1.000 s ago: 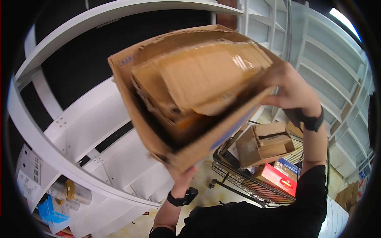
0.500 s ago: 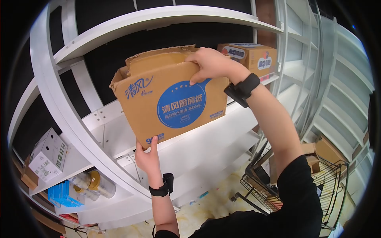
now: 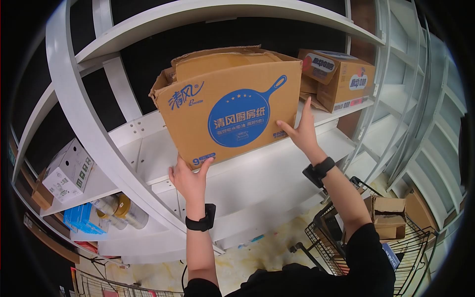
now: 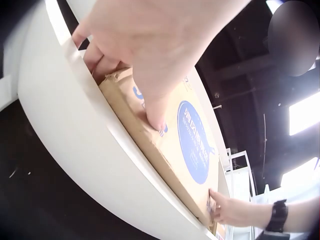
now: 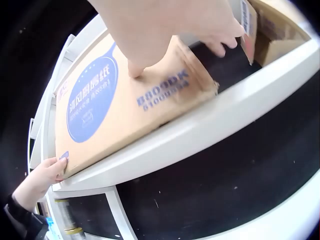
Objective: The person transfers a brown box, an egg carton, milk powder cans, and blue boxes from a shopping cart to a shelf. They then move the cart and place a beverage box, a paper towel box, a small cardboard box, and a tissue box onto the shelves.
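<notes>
A large cardboard box with a blue frying-pan print stands on the white shelf, with folded cardboard inside its open top. At its lower left corner, my left hand grips the box, thumb on the front and fingers around the side. My right hand is at the right edge; its thumb touches the front face while the other fingers extend past the side. In the right wrist view, those fingers reach into the gap beside the box.
Another printed carton sits to the right on the same shelf. A wire cart with boxes is at lower right. A white box, blue packs and yellow-lidded jars occupy shelves at left. An upper shelf runs above.
The box has turned from tilted toward me to upright and has gone onto the shelf. My right hand has moved from its top edge down to its right side, fingers spreading.
</notes>
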Action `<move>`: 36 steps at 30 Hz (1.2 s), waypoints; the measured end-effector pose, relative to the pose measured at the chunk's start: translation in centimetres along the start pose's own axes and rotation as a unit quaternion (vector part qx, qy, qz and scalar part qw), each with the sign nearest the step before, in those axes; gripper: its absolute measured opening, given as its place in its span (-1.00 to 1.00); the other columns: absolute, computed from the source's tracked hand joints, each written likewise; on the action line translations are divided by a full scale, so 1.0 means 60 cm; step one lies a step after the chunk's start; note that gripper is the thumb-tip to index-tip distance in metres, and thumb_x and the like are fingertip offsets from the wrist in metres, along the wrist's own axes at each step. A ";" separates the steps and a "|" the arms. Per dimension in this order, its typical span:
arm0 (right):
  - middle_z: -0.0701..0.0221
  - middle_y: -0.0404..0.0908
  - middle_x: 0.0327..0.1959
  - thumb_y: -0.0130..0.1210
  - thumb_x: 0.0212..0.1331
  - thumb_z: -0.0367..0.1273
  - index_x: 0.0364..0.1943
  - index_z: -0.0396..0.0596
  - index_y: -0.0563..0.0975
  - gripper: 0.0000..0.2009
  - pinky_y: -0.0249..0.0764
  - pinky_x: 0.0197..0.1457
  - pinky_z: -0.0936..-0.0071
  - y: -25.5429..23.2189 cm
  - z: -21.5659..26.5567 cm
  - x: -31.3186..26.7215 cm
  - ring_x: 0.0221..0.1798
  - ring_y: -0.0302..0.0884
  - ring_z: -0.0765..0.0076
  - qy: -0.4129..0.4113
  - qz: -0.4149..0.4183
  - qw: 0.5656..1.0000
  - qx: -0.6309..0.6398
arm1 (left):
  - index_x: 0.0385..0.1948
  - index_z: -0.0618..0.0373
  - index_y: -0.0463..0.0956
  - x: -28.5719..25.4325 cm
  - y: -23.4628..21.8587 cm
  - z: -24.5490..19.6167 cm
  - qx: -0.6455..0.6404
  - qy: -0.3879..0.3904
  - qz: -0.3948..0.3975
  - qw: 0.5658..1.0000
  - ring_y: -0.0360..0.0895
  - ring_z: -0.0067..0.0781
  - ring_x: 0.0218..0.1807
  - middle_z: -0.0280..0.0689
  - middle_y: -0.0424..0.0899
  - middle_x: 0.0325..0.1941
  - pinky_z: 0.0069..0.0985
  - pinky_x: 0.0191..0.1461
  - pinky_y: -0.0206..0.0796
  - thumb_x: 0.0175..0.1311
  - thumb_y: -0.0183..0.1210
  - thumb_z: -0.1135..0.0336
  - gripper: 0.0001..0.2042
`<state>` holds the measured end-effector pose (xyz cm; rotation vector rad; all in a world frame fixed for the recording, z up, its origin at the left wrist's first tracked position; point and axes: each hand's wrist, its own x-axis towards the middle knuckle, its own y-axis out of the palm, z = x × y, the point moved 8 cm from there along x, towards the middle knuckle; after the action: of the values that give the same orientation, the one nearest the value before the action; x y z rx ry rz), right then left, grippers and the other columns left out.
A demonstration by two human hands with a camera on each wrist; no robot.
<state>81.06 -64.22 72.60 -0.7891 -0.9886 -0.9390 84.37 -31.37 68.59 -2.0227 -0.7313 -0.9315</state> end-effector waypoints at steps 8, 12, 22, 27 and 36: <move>0.36 0.54 -0.46 0.11 -0.10 0.04 -0.21 -0.16 0.33 -0.44 -0.01 0.17 0.12 0.108 -0.090 -0.057 -0.34 0.46 0.24 0.144 0.183 0.972 0.037 | -0.37 0.21 0.43 0.034 0.043 0.021 0.000 -0.013 0.108 0.994 0.47 -0.15 -0.43 -0.21 0.57 -0.54 -0.37 -0.16 0.24 -0.24 0.28 -0.04 -0.49; 0.36 0.53 -0.49 0.14 -0.13 0.02 -0.26 -0.15 0.37 -0.47 0.10 0.07 0.20 0.119 -0.112 -0.068 -0.37 0.43 0.23 0.150 0.157 0.971 0.099 | -0.43 0.23 0.46 0.037 0.048 0.029 -0.009 -0.025 0.127 0.992 0.47 -0.14 -0.46 -0.20 0.56 -0.58 -0.37 -0.22 0.26 -0.25 0.28 -0.05 -0.50; 0.29 0.51 -0.53 0.24 -0.26 -0.01 -0.36 -0.17 0.42 -0.48 0.28 -0.18 0.36 0.110 -0.109 -0.075 -0.38 0.38 0.16 0.139 0.177 0.965 0.138 | -0.52 0.19 0.49 0.017 0.041 0.020 0.050 0.093 0.003 0.994 0.46 -0.25 -0.39 -0.25 0.54 -0.58 -0.39 -0.12 0.15 -0.25 0.26 -0.11 -0.52; 0.24 0.54 -0.49 0.30 -0.39 0.02 -0.33 -0.20 0.40 -0.38 0.30 -0.14 0.36 0.104 -0.097 -0.072 -0.36 0.44 0.15 0.091 0.180 0.972 0.118 | -0.49 0.18 0.49 0.015 0.042 0.020 0.064 0.096 0.005 0.993 0.46 -0.27 -0.39 -0.28 0.53 -0.57 -0.40 -0.11 0.15 -0.28 0.26 -0.13 -0.50; 0.21 0.56 -0.41 0.37 -0.46 -0.08 -0.28 -0.22 0.41 -0.36 0.39 -0.14 0.45 0.108 -0.113 -0.072 -0.28 0.52 0.17 0.151 0.209 0.956 0.141 | -0.52 0.15 0.52 0.016 0.041 0.027 0.065 0.089 -0.003 0.994 0.46 -0.29 -0.40 -0.33 0.55 -0.57 -0.43 -0.13 0.17 -0.31 0.26 -0.16 -0.50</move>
<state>88.12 -66.42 65.41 -0.5603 -0.6343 -0.5145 87.29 -31.16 67.65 -1.7982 -0.6824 -1.0269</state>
